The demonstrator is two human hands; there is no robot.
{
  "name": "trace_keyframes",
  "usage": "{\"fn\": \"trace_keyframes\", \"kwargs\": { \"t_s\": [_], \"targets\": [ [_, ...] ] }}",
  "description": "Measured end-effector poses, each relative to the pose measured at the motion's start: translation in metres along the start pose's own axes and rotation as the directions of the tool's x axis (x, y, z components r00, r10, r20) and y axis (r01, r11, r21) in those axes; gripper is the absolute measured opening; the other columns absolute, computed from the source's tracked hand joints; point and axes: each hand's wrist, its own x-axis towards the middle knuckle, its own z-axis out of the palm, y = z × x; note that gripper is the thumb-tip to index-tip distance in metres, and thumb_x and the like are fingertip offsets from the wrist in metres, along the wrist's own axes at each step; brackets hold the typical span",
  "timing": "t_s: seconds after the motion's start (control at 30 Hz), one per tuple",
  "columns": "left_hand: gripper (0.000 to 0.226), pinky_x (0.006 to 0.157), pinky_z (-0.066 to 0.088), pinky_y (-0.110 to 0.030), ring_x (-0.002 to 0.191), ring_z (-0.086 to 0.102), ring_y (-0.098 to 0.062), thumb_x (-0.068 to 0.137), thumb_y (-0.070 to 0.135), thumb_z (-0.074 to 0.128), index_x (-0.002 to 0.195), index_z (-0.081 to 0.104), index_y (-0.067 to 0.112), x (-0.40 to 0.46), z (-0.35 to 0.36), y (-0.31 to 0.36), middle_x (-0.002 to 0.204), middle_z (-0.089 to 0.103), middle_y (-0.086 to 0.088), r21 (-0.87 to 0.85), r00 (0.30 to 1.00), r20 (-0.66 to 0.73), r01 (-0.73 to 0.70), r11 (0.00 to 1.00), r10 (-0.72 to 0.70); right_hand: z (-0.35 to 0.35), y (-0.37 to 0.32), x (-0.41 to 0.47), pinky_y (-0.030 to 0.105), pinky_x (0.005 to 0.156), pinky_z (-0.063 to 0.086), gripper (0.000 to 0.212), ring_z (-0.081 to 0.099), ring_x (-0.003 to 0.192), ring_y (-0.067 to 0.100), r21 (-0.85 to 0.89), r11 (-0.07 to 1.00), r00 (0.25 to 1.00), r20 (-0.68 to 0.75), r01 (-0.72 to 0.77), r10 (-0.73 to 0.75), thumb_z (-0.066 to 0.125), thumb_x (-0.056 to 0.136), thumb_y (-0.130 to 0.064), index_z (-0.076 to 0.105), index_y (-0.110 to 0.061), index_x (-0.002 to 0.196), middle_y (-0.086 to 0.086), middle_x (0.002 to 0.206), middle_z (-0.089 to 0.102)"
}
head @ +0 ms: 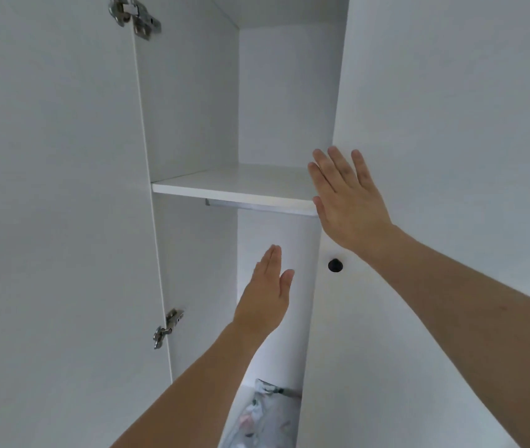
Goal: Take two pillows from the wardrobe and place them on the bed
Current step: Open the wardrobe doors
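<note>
I face a white wardrobe whose left door [57, 189] stands open. Its right door [451, 124] is shut or nearly so. My right hand [347, 202] lies flat with straight fingers at the inner edge of the right door, just above its black knob [335, 265]. My left hand [265, 292] reaches into the opening below the shelf [234, 185] with straight fingers and holds nothing. Low in the compartment a patterned grey-and-white pillow [263, 415] shows, partly hidden by my left forearm. The shelf is bare.
Two metal hinges [134, 14] [166, 328] sit on the left door's inner edge. A metal rail [241, 205] runs under the shelf. The opening between the doors is narrow.
</note>
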Motion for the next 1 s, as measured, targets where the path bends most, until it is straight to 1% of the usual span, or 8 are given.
{"fn": "trace_keyframes", "kwargs": {
  "t_s": [0.17, 0.27, 0.33, 0.37, 0.43, 0.67, 0.87, 1.0],
  "targets": [
    [0.054, 0.112, 0.007, -0.016, 0.146, 0.013, -0.004, 0.105, 0.036, 0.028, 0.155, 0.012, 0.023, 0.029, 0.028, 0.004, 0.161, 0.014, 0.012, -0.216, 0.974, 0.207, 0.132, 0.967, -0.087, 0.022, 0.007, -0.001, 0.051, 0.120, 0.003, 0.055, 0.014, 0.146, 0.031, -0.088, 0.996, 1.000, 0.008, -0.024, 0.025, 0.035, 0.099, -0.028, 0.027, -0.003, 0.147, 0.011, 0.158, 0.019],
    [0.047, 0.107, 0.023, -0.018, 0.138, 0.035, -0.008, 0.104, 0.038, 0.030, 0.150, 0.032, 0.025, 0.051, 0.036, 0.006, 0.151, 0.039, 0.010, -0.368, 0.940, 0.326, 0.229, 0.901, -0.106, 0.034, 0.010, -0.003, 0.052, 0.119, 0.005, 0.050, 0.011, 0.147, 0.032, -0.133, 0.991, 1.000, 0.003, -0.014, 0.015, 0.033, 0.099, -0.028, 0.033, -0.005, 0.144, 0.009, 0.159, 0.016],
    [0.034, 0.091, 0.041, -0.026, 0.105, 0.058, -0.015, 0.104, 0.034, 0.032, 0.121, 0.059, 0.023, 0.059, 0.041, 0.004, 0.115, 0.064, 0.004, -0.360, 0.931, 0.359, 0.205, 0.910, -0.068, 0.040, 0.008, -0.004, 0.053, 0.119, 0.006, 0.038, 0.013, 0.146, 0.033, -0.138, 0.990, 0.999, -0.030, -0.023, 0.019, 0.033, 0.099, -0.024, 0.048, -0.007, 0.130, 0.009, 0.158, 0.020],
    [0.030, 0.081, 0.043, -0.029, 0.086, 0.058, -0.016, 0.103, 0.032, 0.034, 0.102, 0.062, 0.019, 0.062, 0.043, 0.002, 0.094, 0.064, 0.002, -0.352, 0.937, 0.345, 0.184, 0.918, -0.055, 0.041, 0.006, -0.005, 0.053, 0.119, 0.006, 0.031, 0.014, 0.146, 0.034, -0.136, 0.990, 0.999, -0.048, -0.029, 0.023, 0.034, 0.098, -0.021, 0.053, -0.008, 0.119, 0.009, 0.157, 0.023],
    [0.029, 0.071, 0.042, -0.032, 0.069, 0.050, -0.013, 0.102, 0.030, 0.040, 0.081, 0.056, 0.018, 0.064, 0.044, -0.001, 0.074, 0.055, 0.003, -0.367, 0.947, 0.319, 0.169, 0.915, -0.047, 0.042, 0.004, -0.007, 0.054, 0.119, 0.006, 0.021, 0.014, 0.146, 0.035, -0.134, 0.990, 0.998, -0.064, -0.033, 0.025, 0.038, 0.097, -0.018, 0.055, -0.010, 0.106, 0.010, 0.155, 0.028],
    [0.033, 0.085, 0.050, -0.049, 0.070, 0.050, -0.019, 0.099, 0.030, 0.047, 0.090, 0.062, 0.003, 0.049, 0.033, -0.003, 0.074, 0.055, -0.006, -0.439, 0.947, 0.322, 0.165, 0.883, -0.017, 0.014, -0.003, -0.016, 0.057, 0.117, 0.013, 0.025, 0.021, 0.144, 0.038, -0.183, 0.983, 0.998, -0.065, -0.007, -0.005, 0.035, 0.100, -0.021, 0.058, -0.011, 0.104, 0.009, 0.149, 0.039],
    [0.031, 0.090, 0.053, -0.050, 0.086, 0.065, -0.033, 0.096, 0.033, 0.054, 0.089, 0.069, 0.006, 0.012, 0.011, 0.010, 0.084, 0.069, -0.015, -0.481, 0.931, 0.366, 0.182, 0.858, 0.008, -0.030, -0.012, -0.037, 0.057, 0.116, 0.017, 0.030, 0.029, 0.140, 0.040, -0.207, 0.978, 0.990, -0.135, 0.016, -0.044, 0.033, 0.101, -0.022, 0.060, -0.010, 0.097, 0.011, 0.139, 0.051],
    [0.022, 0.084, 0.058, -0.039, 0.079, 0.068, -0.028, 0.094, 0.027, 0.062, 0.082, 0.074, 0.013, -0.014, -0.002, 0.017, 0.077, 0.071, -0.009, -0.573, 0.896, 0.437, 0.207, 0.793, 0.082, -0.063, -0.021, -0.052, 0.055, 0.114, 0.024, 0.021, 0.040, 0.133, 0.041, -0.230, 0.973, 0.967, -0.246, 0.011, -0.069, 0.044, 0.095, -0.019, 0.060, -0.009, 0.084, 0.014, 0.123, 0.060]
  ]
}}
